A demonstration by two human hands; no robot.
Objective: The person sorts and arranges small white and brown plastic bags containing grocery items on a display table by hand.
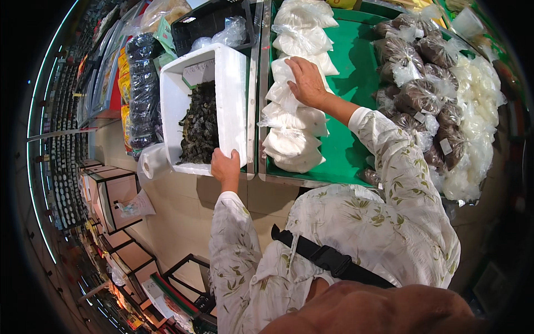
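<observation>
My left hand (225,167) is at the near rim of the white foam box (232,106), dark crinkled pieces (200,119) inside; how tightly it grips, I can't tell. My right hand (306,83) lies loose, unclenched, over white-filled plastic bags (292,143) lining the green tray's (353,61) left side.

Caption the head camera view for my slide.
Left hand on a white foam box of dark goods, right hand at bagged white goods in a green tray.
</observation>
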